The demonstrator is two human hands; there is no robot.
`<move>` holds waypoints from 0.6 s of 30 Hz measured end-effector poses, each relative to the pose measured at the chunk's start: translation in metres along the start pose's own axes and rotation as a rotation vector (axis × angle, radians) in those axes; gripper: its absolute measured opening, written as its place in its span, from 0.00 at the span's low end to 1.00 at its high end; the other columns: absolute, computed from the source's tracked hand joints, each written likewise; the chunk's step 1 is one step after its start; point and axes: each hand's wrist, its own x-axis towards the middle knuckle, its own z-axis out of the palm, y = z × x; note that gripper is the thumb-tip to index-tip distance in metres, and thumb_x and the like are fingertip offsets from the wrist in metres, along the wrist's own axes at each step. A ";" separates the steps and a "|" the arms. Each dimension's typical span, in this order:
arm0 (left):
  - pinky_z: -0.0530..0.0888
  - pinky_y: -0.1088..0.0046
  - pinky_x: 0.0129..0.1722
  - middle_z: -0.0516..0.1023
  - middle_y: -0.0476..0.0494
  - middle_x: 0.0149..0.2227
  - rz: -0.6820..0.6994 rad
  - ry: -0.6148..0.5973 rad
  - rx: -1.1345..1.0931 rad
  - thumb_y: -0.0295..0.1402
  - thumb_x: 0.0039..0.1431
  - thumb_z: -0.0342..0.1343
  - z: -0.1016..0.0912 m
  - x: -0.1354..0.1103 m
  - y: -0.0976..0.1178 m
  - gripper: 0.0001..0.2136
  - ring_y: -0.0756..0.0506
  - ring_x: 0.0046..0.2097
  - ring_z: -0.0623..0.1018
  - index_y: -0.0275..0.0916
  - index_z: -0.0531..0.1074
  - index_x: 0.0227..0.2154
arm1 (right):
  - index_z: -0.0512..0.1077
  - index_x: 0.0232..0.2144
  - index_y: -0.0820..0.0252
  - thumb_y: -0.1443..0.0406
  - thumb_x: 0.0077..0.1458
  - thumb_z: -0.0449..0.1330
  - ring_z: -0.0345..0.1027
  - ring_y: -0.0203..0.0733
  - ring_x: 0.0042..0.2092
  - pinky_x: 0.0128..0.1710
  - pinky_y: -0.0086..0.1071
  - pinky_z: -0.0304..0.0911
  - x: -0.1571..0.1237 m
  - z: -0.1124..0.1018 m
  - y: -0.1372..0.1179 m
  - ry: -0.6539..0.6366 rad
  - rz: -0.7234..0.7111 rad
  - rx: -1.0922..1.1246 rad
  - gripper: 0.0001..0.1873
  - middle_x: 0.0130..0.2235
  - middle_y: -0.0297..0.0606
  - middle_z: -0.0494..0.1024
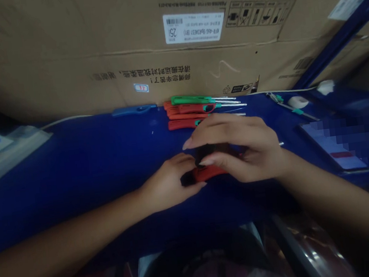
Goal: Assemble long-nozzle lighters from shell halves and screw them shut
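Note:
A red stick lighter (210, 172) lies low over the blue table, with a bright metal tip (281, 144) showing past my right wrist. My left hand (169, 180) is closed around the lighter's handle end, its thumb along the near side. Above the handle, my right hand (249, 149) curls with thumb and fingers around a dark object (206, 152), mostly hidden and too blurred to name. Just beyond my hands are several red and orange stick lighters (183, 123) in a pile, with a green stick lighter (190, 99) on top.
A blue stick lighter (131, 110) lies left of the pile. Behind stands a large cardboard box (63, 72). On the right are a phone (335, 148), a white roll (298, 102) and a cable. Clear plastic packaging (16, 151) lies on the left of the blue table (84, 167).

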 end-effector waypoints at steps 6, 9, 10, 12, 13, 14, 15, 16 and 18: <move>0.77 0.63 0.52 0.81 0.46 0.45 -0.044 -0.037 -0.043 0.30 0.59 0.64 0.001 0.001 0.001 0.10 0.43 0.49 0.80 0.40 0.76 0.43 | 0.75 0.47 0.62 0.61 0.62 0.65 0.76 0.40 0.45 0.50 0.34 0.73 -0.004 0.006 -0.001 0.060 -0.048 -0.177 0.14 0.42 0.40 0.81; 0.77 0.62 0.51 0.81 0.44 0.44 -0.052 -0.024 -0.008 0.32 0.58 0.65 0.001 0.000 0.000 0.11 0.42 0.47 0.80 0.40 0.77 0.45 | 0.69 0.56 0.64 0.63 0.68 0.57 0.71 0.43 0.56 0.58 0.39 0.69 -0.004 0.004 -0.001 -0.030 0.012 -0.090 0.18 0.53 0.46 0.77; 0.77 0.61 0.51 0.81 0.44 0.44 -0.038 -0.016 0.002 0.32 0.58 0.65 0.002 -0.001 -0.001 0.12 0.42 0.47 0.80 0.40 0.77 0.45 | 0.66 0.60 0.65 0.65 0.69 0.53 0.69 0.44 0.59 0.60 0.41 0.67 -0.003 0.003 -0.001 -0.070 0.050 -0.033 0.19 0.56 0.47 0.76; 0.77 0.62 0.50 0.81 0.43 0.45 -0.003 0.001 0.017 0.32 0.58 0.65 0.002 -0.001 -0.001 0.11 0.42 0.47 0.81 0.40 0.77 0.45 | 0.64 0.61 0.66 0.68 0.69 0.50 0.70 0.43 0.58 0.59 0.42 0.67 -0.002 0.002 0.001 -0.100 0.095 0.061 0.20 0.55 0.48 0.76; 0.77 0.63 0.49 0.81 0.43 0.44 0.008 0.010 0.024 0.31 0.58 0.65 0.002 -0.002 -0.001 0.10 0.42 0.46 0.81 0.40 0.77 0.43 | 0.66 0.59 0.66 0.68 0.69 0.51 0.72 0.42 0.55 0.57 0.40 0.69 -0.002 0.003 0.002 -0.084 0.090 0.078 0.19 0.53 0.47 0.78; 0.78 0.63 0.48 0.80 0.44 0.42 0.010 0.017 0.036 0.31 0.58 0.65 0.002 -0.002 -0.001 0.09 0.42 0.44 0.81 0.39 0.77 0.42 | 0.68 0.56 0.66 0.67 0.68 0.54 0.74 0.41 0.52 0.55 0.39 0.70 -0.002 0.003 0.003 -0.049 0.074 0.067 0.17 0.50 0.45 0.79; 0.78 0.64 0.46 0.80 0.44 0.40 0.007 0.019 0.051 0.31 0.58 0.65 0.002 -0.002 -0.001 0.09 0.42 0.43 0.81 0.39 0.77 0.41 | 0.71 0.53 0.65 0.66 0.67 0.57 0.75 0.41 0.49 0.53 0.38 0.72 -0.003 0.004 0.005 0.003 0.050 0.033 0.14 0.48 0.44 0.80; 0.78 0.64 0.45 0.80 0.44 0.39 0.003 0.019 0.068 0.31 0.58 0.65 0.002 -0.001 0.000 0.09 0.42 0.42 0.80 0.39 0.77 0.41 | 0.73 0.50 0.64 0.65 0.65 0.61 0.76 0.41 0.47 0.51 0.37 0.73 -0.003 0.005 0.007 0.055 0.019 -0.010 0.13 0.46 0.42 0.81; 0.78 0.63 0.45 0.79 0.45 0.38 -0.010 0.010 0.090 0.32 0.58 0.65 0.002 -0.001 0.001 0.10 0.42 0.41 0.80 0.39 0.77 0.42 | 0.74 0.48 0.62 0.62 0.61 0.65 0.76 0.41 0.44 0.49 0.37 0.74 -0.003 0.006 0.009 0.105 -0.029 -0.088 0.14 0.45 0.41 0.82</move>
